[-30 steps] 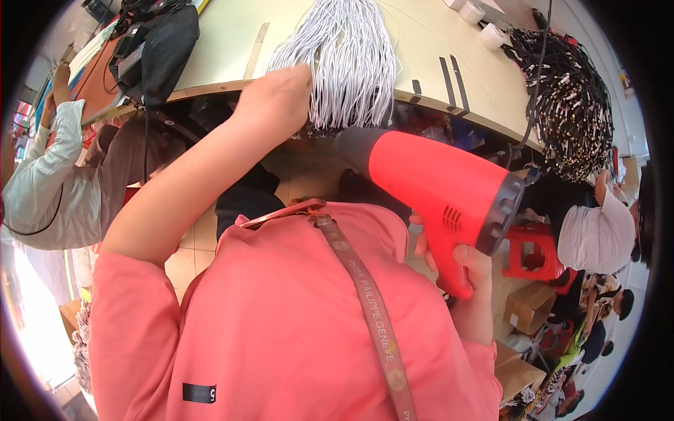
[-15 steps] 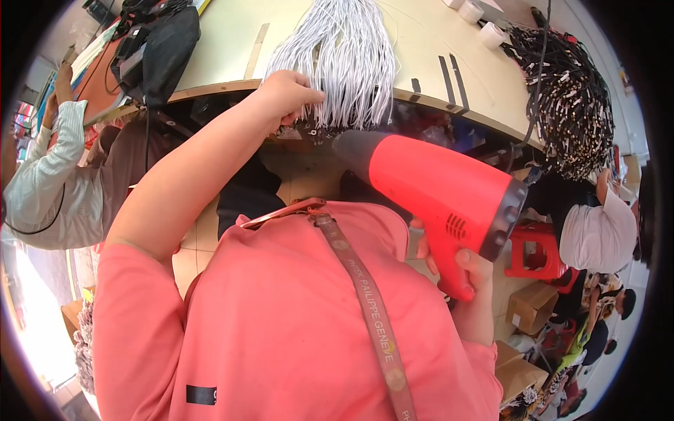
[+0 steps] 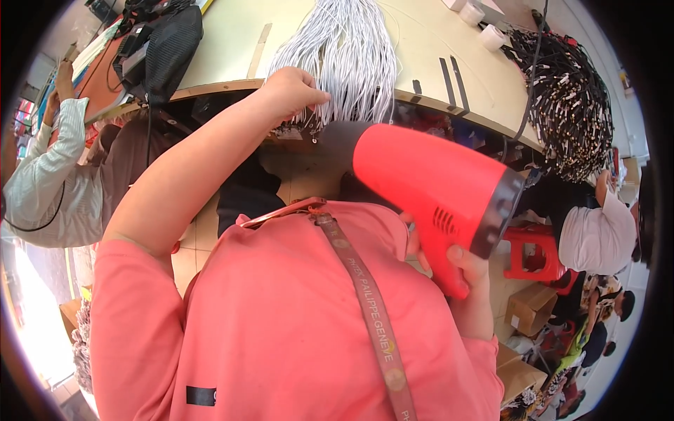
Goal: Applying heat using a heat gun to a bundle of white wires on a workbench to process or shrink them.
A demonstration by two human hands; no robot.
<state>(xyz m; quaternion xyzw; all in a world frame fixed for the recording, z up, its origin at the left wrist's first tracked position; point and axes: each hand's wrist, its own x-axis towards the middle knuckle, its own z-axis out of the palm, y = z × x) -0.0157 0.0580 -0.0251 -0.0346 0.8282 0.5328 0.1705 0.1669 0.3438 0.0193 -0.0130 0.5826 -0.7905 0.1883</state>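
A thick bundle of thin white cables (image 3: pixel 344 59) lies on the table, its ends hanging over the near edge. My left hand (image 3: pixel 293 92) is at the left side of those ends, fingers closed on some of the white cables; the exact grip is partly hidden. In my right hand (image 3: pixel 467 265) is a red heat gun (image 3: pixel 428 172), held by its handle. Its black nozzle (image 3: pixel 340 146) points left and slightly up, just below the cable ends and near my left hand.
The pale table (image 3: pixel 449 42) curves across the top, with dark tape strips (image 3: pixel 453 84) on it. Black cables (image 3: pixel 572 105) hang in a heap at the right. A black bag (image 3: pixel 165 59) lies at the left. People sit on both sides, near a red stool (image 3: pixel 530 254).
The heat gun has shifted left and slightly up, bringing its nozzle closer under my left hand. My left hand has moved slightly right.
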